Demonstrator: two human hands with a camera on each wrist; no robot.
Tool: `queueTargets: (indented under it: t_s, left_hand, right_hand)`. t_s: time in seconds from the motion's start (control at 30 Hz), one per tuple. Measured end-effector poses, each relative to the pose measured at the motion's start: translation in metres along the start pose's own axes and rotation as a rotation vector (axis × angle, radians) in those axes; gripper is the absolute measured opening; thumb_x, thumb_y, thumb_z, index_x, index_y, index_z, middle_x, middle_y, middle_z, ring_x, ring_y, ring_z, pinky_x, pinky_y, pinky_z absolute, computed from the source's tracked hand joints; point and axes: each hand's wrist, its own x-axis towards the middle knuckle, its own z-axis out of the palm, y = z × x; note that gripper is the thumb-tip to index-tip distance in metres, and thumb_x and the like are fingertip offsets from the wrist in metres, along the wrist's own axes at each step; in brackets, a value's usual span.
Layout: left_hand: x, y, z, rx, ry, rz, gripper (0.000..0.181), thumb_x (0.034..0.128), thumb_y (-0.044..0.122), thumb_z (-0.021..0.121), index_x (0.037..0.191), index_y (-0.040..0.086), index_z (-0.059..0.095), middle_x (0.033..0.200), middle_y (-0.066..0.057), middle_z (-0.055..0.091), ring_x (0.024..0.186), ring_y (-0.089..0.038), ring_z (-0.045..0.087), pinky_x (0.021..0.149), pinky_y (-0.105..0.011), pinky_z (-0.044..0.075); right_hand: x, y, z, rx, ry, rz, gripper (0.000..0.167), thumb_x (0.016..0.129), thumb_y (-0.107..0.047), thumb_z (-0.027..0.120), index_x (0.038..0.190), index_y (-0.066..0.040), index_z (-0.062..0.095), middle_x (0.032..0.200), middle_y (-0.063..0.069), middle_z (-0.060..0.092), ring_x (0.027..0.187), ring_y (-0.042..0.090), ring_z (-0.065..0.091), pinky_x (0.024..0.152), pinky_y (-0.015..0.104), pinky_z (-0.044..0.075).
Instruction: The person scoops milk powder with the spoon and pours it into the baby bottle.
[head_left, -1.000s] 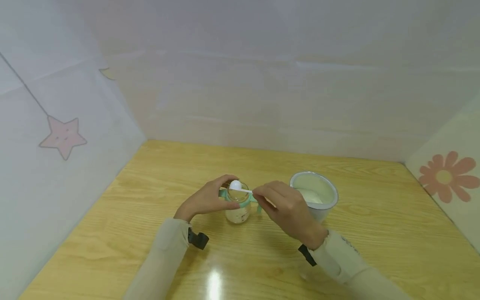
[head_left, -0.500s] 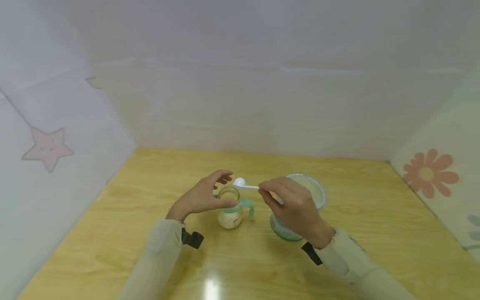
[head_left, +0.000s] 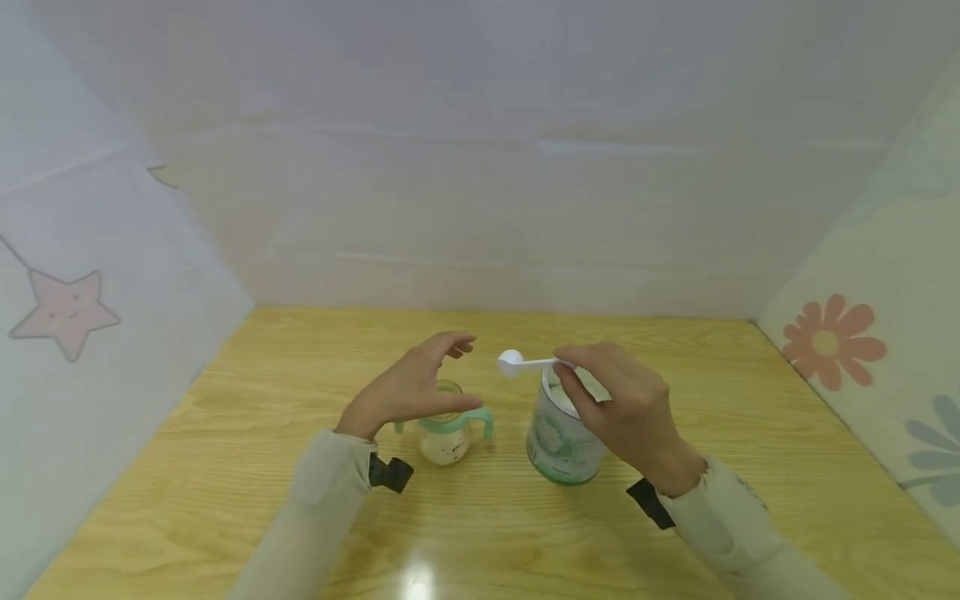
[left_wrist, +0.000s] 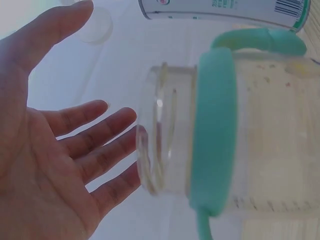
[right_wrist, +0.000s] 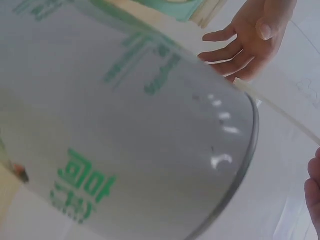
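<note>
A white measuring scoop (head_left: pixel 510 363) is level in the air, its long handle pinched between the thumb and fingers of my right hand (head_left: pixel 633 408). Below that hand stands an open powder tin (head_left: pixel 558 442), white with green print, holding pale powder. My left hand (head_left: pixel 408 387) is spread with its thumb apart, over a baby bottle (head_left: pixel 444 446) that has mint-green handles and no lid. In the left wrist view, the straight fingers (left_wrist: pixel 100 157) lie beside the rim of the bottle (left_wrist: pixel 275 135); whether they touch it I cannot tell. The hand partly hides the bottle's mouth in the head view.
Bottle and tin stand side by side on a wooden table (head_left: pixel 315 508), with a gap between them. Pale sheets form walls behind and on both sides, printed with a pink star (head_left: pixel 66 312) and a red flower (head_left: pixel 832 342).
My right hand has carried the scoop from over the bottle's mouth rightward to the tin's left edge. The left hand has let go of the bottle and opened. The head view has shifted.
</note>
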Motion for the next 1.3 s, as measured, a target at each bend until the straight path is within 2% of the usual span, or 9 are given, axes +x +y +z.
queueTargets:
  t_s: [0.13,0.4,0.6,0.77,0.9,1.07,1.23,1.3]
  left_hand:
    - [0.008,0.011,0.003,0.010,-0.011,0.020,0.080,0.0835,0.035,0.073,0.147,0.008,0.032,0.140,-0.009,0.046,0.129,-0.027,0.044,0.103,-0.047,0.041]
    - [0.021,0.027,0.013,-0.003,-0.050,0.017,0.077,0.0833,0.033,0.074,0.145,0.009,0.035,0.138,-0.007,0.049,0.127,-0.024,0.046,0.103,-0.045,0.041]
    - [0.031,0.034,0.023,-0.025,-0.088,0.007,0.078,0.0827,0.035,0.074,0.146,0.010,0.034,0.138,-0.007,0.049,0.126,-0.023,0.047,0.103,-0.044,0.041]
    - [0.038,0.039,0.035,-0.041,-0.123,0.004,0.085,0.0817,0.038,0.074,0.148,0.008,0.030,0.141,-0.008,0.046,0.129,-0.024,0.044,0.103,-0.044,0.041]
    - [0.043,0.040,0.044,-0.087,-0.142,0.007,0.090,0.0811,0.039,0.075,0.149,0.007,0.025,0.146,-0.009,0.040,0.132,-0.025,0.041,0.104,-0.045,0.040]
    - [0.045,0.040,0.054,-0.128,-0.141,-0.014,0.097,0.0795,0.040,0.076,0.151,0.010,0.019,0.150,-0.010,0.033,0.135,-0.026,0.038,0.106,-0.046,0.039]
    - [0.048,0.039,0.065,-0.144,-0.130,-0.040,0.100,0.0782,0.043,0.077,0.152,0.011,0.016,0.149,-0.007,0.033,0.135,-0.024,0.037,0.104,-0.047,0.039]
    - [0.049,0.038,0.067,-0.153,-0.127,-0.042,0.100,0.0779,0.042,0.077,0.152,0.012,0.016,0.148,-0.006,0.033,0.134,-0.023,0.037,0.105,-0.046,0.039]
  right_hand:
    - [-0.001,0.004,-0.010,-0.020,0.015,0.031,0.029,0.098,-0.023,0.054,0.090,0.001,0.069,0.076,0.009,0.068,0.063,0.020,0.064,0.054,0.032,0.052]
    - [-0.006,0.012,-0.023,-0.030,0.049,0.063,0.030,0.098,-0.022,0.053,0.088,0.003,0.068,0.076,0.010,0.067,0.063,0.023,0.063,0.054,0.034,0.050]
    - [-0.009,0.019,-0.031,-0.060,0.036,0.068,0.031,0.099,-0.022,0.052,0.089,0.003,0.067,0.075,0.011,0.066,0.062,0.024,0.062,0.054,0.035,0.050]
    - [-0.014,0.026,-0.036,-0.068,-0.018,0.072,0.032,0.099,-0.022,0.050,0.090,0.003,0.067,0.077,0.011,0.066,0.064,0.023,0.062,0.055,0.035,0.051]
    - [-0.019,0.030,-0.038,-0.052,-0.081,0.079,0.032,0.100,-0.020,0.047,0.090,0.003,0.067,0.080,0.011,0.067,0.069,0.023,0.063,0.059,0.034,0.052]
    - [-0.027,0.035,-0.036,-0.031,-0.158,0.105,0.033,0.101,-0.020,0.044,0.090,0.001,0.066,0.082,0.011,0.067,0.072,0.023,0.063,0.061,0.034,0.052]
    - [-0.035,0.040,-0.034,-0.015,-0.232,0.140,0.036,0.102,-0.023,0.040,0.091,-0.001,0.066,0.083,0.009,0.066,0.072,0.022,0.062,0.062,0.036,0.051]
    - [-0.037,0.042,-0.033,-0.013,-0.258,0.133,0.031,0.101,-0.019,0.043,0.092,-0.001,0.067,0.084,0.010,0.067,0.073,0.023,0.063,0.062,0.036,0.052]
